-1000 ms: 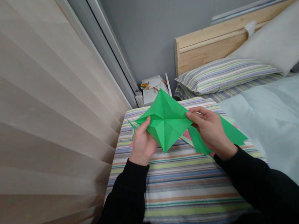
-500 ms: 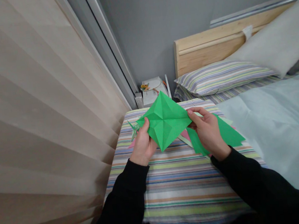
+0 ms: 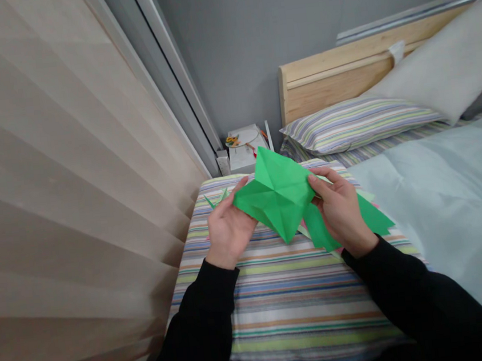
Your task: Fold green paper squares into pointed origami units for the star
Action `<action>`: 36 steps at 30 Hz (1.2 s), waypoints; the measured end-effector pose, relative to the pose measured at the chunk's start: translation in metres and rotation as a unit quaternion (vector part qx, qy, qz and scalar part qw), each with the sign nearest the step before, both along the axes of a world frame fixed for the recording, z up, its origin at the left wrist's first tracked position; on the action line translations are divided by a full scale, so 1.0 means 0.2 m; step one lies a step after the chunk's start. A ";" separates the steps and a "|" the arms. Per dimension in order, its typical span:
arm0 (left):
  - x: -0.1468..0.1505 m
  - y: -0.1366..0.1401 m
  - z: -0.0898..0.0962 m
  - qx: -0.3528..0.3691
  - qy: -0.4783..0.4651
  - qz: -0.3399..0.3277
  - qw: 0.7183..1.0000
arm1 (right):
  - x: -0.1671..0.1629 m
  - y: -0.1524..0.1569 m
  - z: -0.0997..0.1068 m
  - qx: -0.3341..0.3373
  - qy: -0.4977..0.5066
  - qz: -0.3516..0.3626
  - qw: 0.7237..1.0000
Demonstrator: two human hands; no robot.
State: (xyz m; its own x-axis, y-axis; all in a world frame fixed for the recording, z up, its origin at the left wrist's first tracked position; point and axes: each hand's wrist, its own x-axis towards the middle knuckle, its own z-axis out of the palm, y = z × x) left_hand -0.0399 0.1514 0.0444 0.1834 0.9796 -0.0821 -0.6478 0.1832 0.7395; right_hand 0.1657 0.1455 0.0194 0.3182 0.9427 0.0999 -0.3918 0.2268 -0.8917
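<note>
whereas half a second ago the left thumb lay across its front, in the head view the creased green origami paper [image 3: 274, 191] now has its left corner against the left hand [image 3: 231, 230], which is loosely opened, palm up. the right hand [image 3: 341, 210] is pinched closed on the opposite corner, thumb in front. the paper is held above the striped cloth [image 3: 312, 288], between both hands. its lower point has swung right, so one diagonal leans from upper left to lower right; the other runs hand to hand, slightly higher at the right, neither clearly longer. green paper sheets [image 3: 376, 216] lie partly hidden behind the right hand.
</note>
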 end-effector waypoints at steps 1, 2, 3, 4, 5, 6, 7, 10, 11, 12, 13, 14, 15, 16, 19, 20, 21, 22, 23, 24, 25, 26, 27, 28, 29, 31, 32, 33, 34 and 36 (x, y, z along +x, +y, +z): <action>-0.01 -0.01 0.01 0.007 -0.002 -0.029 1.000 | 0.01 0.00 0.00 0.002 0.000 -0.002 1.000; -0.02 -0.02 0.02 0.011 0.000 -0.064 0.998 | 0.01 0.00 0.01 0.004 -0.002 0.005 1.000; -0.03 -0.03 0.03 0.015 0.003 -0.092 0.996 | 0.01 -0.01 0.01 0.005 -0.005 0.019 1.000; -0.03 -0.04 0.04 0.013 0.010 -0.124 0.992 | 0.01 -0.01 0.02 0.004 -0.011 0.038 0.999; -0.03 -0.05 0.04 0.014 0.018 -0.149 0.989 | 0.01 -0.02 0.03 0.002 -0.019 0.061 0.998; -0.02 -0.05 0.03 0.016 0.028 -0.167 0.985 | 0.01 -0.03 0.04 0.000 -0.030 0.084 0.996; -0.02 -0.06 0.03 0.021 0.039 -0.179 0.983 | 0.01 -0.04 0.05 0.000 -0.042 0.105 0.994; 0.00 -0.06 0.02 0.038 0.070 -0.198 0.977 | 0.00 -0.06 0.06 0.015 -0.074 0.152 0.986; 0.00 -0.07 0.02 0.039 0.079 -0.207 0.974 | 0.00 -0.06 0.06 0.021 -0.082 0.163 0.983; 0.00 -0.07 0.02 0.036 0.090 -0.219 0.971 | 0.00 -0.07 0.06 0.024 -0.092 0.175 0.980; -0.01 -0.06 0.01 0.028 0.102 -0.236 0.966 | 0.00 -0.07 0.06 0.026 -0.105 0.187 0.976; -0.01 -0.06 0.01 0.019 0.113 -0.255 0.960 | 0.00 -0.07 0.06 0.028 -0.120 0.201 0.972; -0.02 -0.06 0.00 0.010 0.125 -0.276 0.953 | 0.00 -0.07 0.06 0.031 -0.137 0.214 0.967; -0.02 -0.06 0.00 0.003 0.137 -0.296 0.945 | -0.01 -0.07 0.06 0.033 -0.154 0.225 0.961; -0.03 -0.05 -0.02 0.008 0.186 -0.344 0.921 | -0.02 -0.08 0.06 0.042 -0.201 0.243 0.948; -0.02 -0.05 -0.03 0.016 0.208 -0.353 0.912 | -0.02 -0.08 0.06 0.045 -0.213 0.245 0.945; -0.02 -0.05 -0.03 0.026 0.231 -0.359 0.904 | -0.02 -0.08 0.06 0.048 -0.225 0.244 0.942; -0.01 -0.05 -0.04 0.035 0.250 -0.360 0.898 | -0.02 -0.08 0.05 0.054 -0.239 0.238 0.940; 0.00 -0.05 -0.04 0.042 0.263 -0.354 0.896 | -0.02 -0.07 0.05 0.064 -0.255 0.219 0.940; 0.01 -0.04 -0.05 0.047 0.267 -0.338 0.901 | -0.01 -0.07 0.05 0.079 -0.277 0.185 0.940; 0.02 -0.04 -0.05 0.052 0.266 -0.308 0.912 | -0.01 -0.06 0.05 0.097 -0.303 0.132 0.939; 0.03 -0.04 -0.05 0.057 0.263 -0.264 0.926 | 0.00 -0.05 0.04 0.113 -0.330 0.066 0.935; 0.04 -0.03 -0.05 0.067 0.262 -0.206 0.940 | 0.01 -0.05 0.04 0.124 -0.356 -0.003 0.926; 0.05 -0.03 -0.05 0.079 0.267 -0.144 0.950 | 0.02 -0.04 0.03 0.129 -0.374 -0.063 0.916; 0.06 -0.02 -0.05 0.092 0.274 -0.086 0.954 | 0.03 -0.04 0.03 0.131 -0.383 -0.099 0.909; 0.06 -0.02 -0.06 0.111 0.286 0.002 0.952 | 0.03 -0.04 0.02 0.134 -0.395 -0.101 0.903; 0.07 -0.02 -0.06 0.114 0.284 0.027 0.952 | 0.02 -0.05 0.02 0.139 -0.402 -0.078 0.901; 0.07 -0.02 -0.06 0.112 0.275 0.045 0.954 | 0.01 -0.05 0.01 0.145 -0.413 -0.051 0.898; 0.07 -0.02 -0.06 0.107 0.261 0.059 0.958 | -0.01 -0.06 0.01 0.148 -0.420 -0.025 0.895; 0.07 -0.02 -0.06 0.092 0.225 0.083 0.966 | -0.04 -0.06 -0.01 0.137 -0.415 0.013 0.899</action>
